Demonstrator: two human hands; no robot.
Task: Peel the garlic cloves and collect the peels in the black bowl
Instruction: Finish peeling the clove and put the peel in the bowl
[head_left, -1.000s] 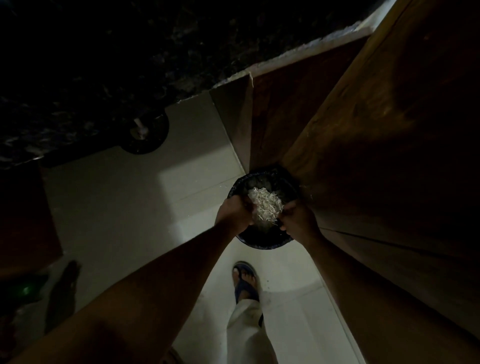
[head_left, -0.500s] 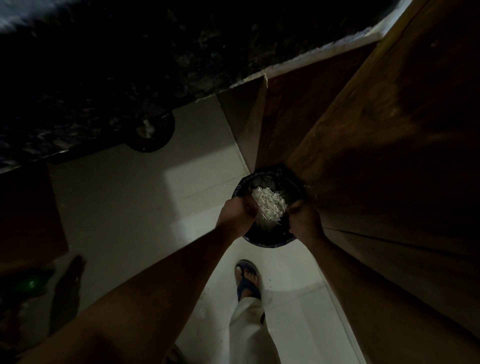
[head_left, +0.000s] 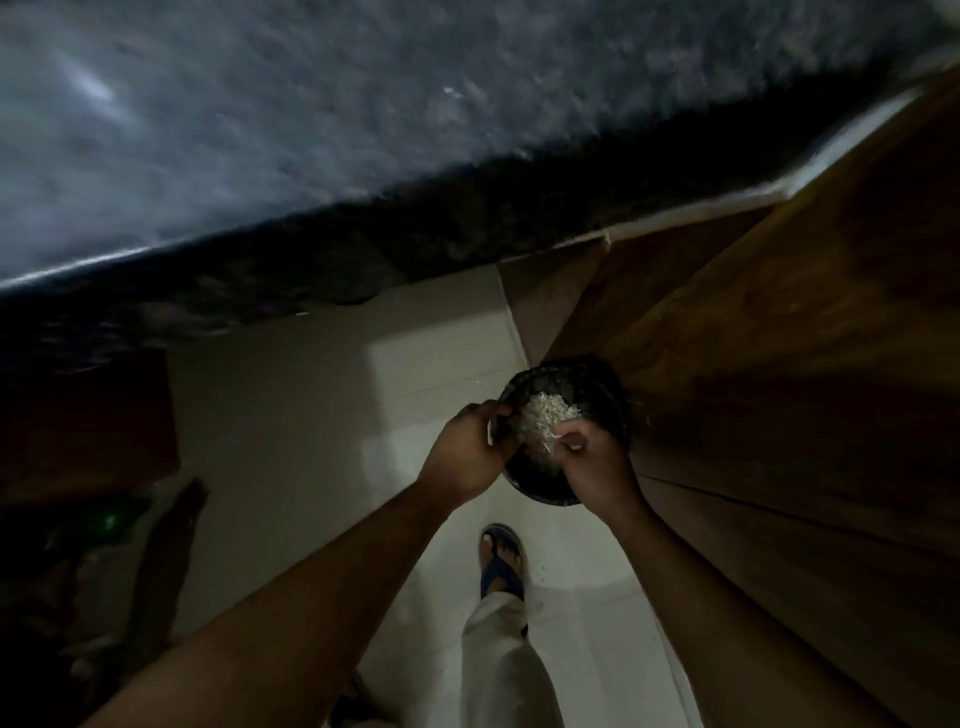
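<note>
The black bowl (head_left: 597, 395) is held in the air in front of me, over a pale tiled floor. A heap of whitish garlic peels (head_left: 545, 415) lies inside it. My left hand (head_left: 470, 449) grips the bowl's left rim. My right hand (head_left: 595, 460) is at the near right rim, its curled fingers reaching over the edge and touching the peels. Whether it pinches peels or the rim I cannot tell in the dim light. No garlic cloves show.
A dark speckled stone counter (head_left: 363, 130) fills the top, its edge running diagonally. Brown wooden cabinet fronts (head_left: 805, 389) stand close on the right. Below, my foot in a blue sandal (head_left: 501, 561) stands on the tiled floor (head_left: 311, 415). Dark shapes sit lower left.
The view has tilted up, bringing the counter top into sight. My right hand has come from the bowl's right rim over the edge onto the peels. The left hand keeps its grip.
</note>
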